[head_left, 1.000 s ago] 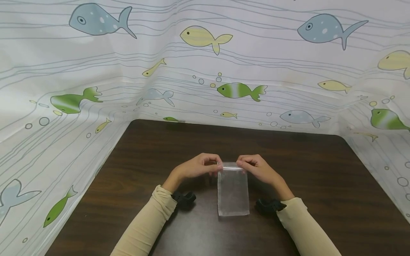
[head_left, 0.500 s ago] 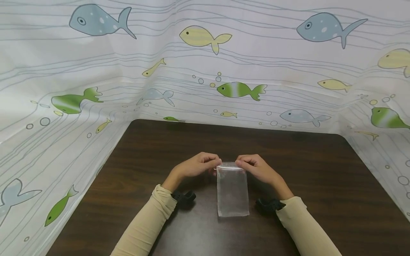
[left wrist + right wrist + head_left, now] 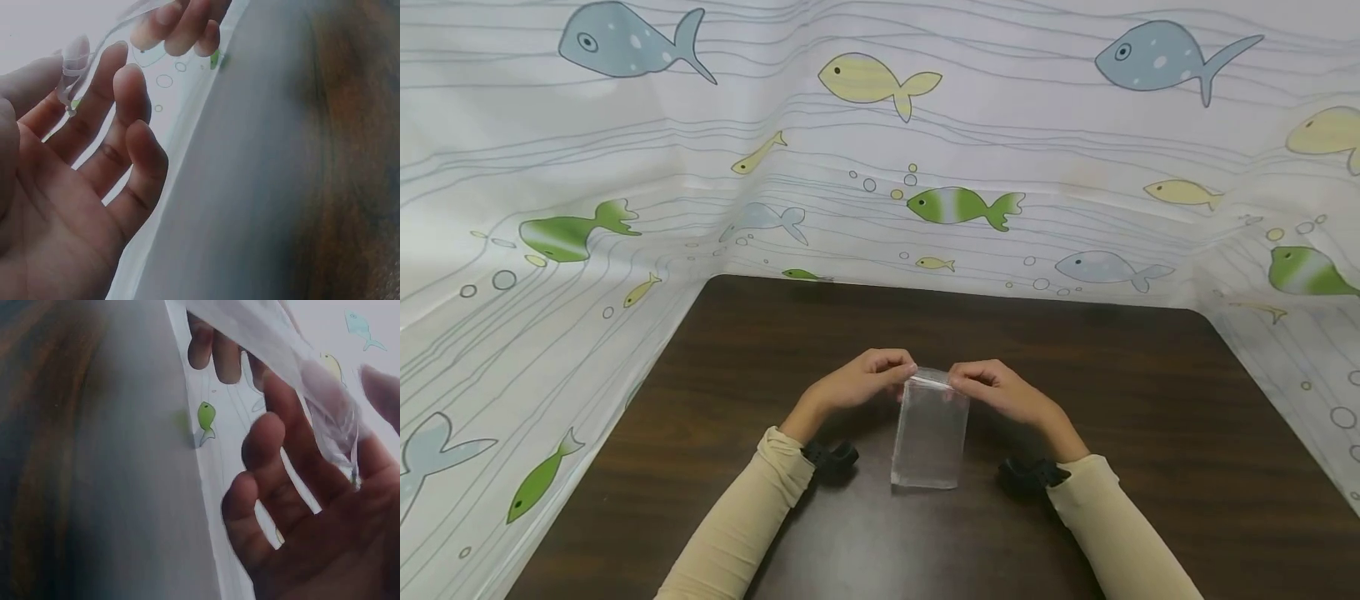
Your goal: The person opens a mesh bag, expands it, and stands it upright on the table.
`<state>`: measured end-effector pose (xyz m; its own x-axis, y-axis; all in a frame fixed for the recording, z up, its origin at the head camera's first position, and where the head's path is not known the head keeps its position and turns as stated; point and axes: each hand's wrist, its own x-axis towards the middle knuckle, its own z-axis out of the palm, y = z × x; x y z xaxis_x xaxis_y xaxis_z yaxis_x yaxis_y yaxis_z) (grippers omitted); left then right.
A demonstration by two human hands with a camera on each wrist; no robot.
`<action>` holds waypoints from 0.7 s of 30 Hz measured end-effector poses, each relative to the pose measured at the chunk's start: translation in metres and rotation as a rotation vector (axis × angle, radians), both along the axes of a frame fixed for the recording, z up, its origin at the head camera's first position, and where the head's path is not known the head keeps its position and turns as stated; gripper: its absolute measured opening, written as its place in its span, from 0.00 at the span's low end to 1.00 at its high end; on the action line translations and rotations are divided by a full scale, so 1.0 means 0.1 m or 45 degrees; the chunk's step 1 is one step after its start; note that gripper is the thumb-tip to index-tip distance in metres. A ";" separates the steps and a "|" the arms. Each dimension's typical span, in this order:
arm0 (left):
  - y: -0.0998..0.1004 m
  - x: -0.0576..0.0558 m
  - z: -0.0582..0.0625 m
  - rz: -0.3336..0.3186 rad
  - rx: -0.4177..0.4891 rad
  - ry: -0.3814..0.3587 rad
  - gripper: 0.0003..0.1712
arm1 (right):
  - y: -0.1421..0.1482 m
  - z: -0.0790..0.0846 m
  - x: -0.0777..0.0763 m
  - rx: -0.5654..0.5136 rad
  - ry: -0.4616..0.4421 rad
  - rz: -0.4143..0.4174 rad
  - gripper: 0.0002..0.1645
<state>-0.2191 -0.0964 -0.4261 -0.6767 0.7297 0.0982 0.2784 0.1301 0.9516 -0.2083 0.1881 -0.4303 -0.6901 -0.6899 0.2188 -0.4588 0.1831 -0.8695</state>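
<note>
A small clear zip-lock bag (image 3: 929, 437) hangs between both hands in the head view, its zip strip at the top and its body tilted so the bottom edge lies toward the lower left. The left hand (image 3: 868, 379) pinches its top left corner between thumb and fingers. At the top right corner the right hand (image 3: 1000, 387) does the same. In the left wrist view the bag's edge (image 3: 94, 59) runs from the thumb to the other hand. Crumpled plastic (image 3: 334, 422) shows by the right thumb and fingers in the right wrist view. I see nothing inside the bag.
A dark wood-grain table (image 3: 760, 333) lies under the hands. White sheeting printed with fish (image 3: 1045, 150) stands round its back and sides. Black straps with small housings (image 3: 831, 462) sit on both wrists, below beige sleeves (image 3: 730, 517).
The bag has swung so its bottom edge lies further left and slightly higher. Both hands have risen a little, still holding the top corners, and the left thumb has shifted along the edge.
</note>
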 end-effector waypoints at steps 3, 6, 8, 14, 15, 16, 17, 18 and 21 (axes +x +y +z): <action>-0.01 0.00 0.01 0.008 -0.017 0.001 0.12 | -0.02 0.00 0.00 0.001 -0.026 0.041 0.18; -0.01 0.00 0.03 0.011 -0.034 0.004 0.12 | -0.02 0.01 0.00 -0.011 -0.016 -0.006 0.20; -0.02 0.00 0.03 0.016 -0.039 0.012 0.12 | -0.02 0.03 0.00 -0.012 -0.007 -0.055 0.20; -0.02 0.00 0.02 0.092 -0.062 -0.061 0.18 | -0.02 0.02 -0.02 -0.065 0.038 -0.182 0.19; -0.02 0.00 0.01 0.093 -0.079 -0.092 0.20 | -0.02 0.02 -0.02 -0.080 0.045 -0.211 0.18; -0.02 0.00 0.00 0.081 -0.097 -0.129 0.23 | -0.02 0.02 -0.02 -0.094 0.050 -0.240 0.18; -0.02 0.00 -0.01 0.059 -0.117 -0.153 0.24 | -0.02 0.02 -0.03 -0.106 0.058 -0.266 0.18; -0.02 -0.01 -0.02 0.028 -0.141 -0.161 0.26 | -0.02 0.02 -0.03 -0.114 0.063 -0.291 0.17; 0.01 -0.01 -0.06 -0.075 -0.174 -0.167 0.31 | -0.02 0.02 -0.03 -0.142 0.083 -0.330 0.17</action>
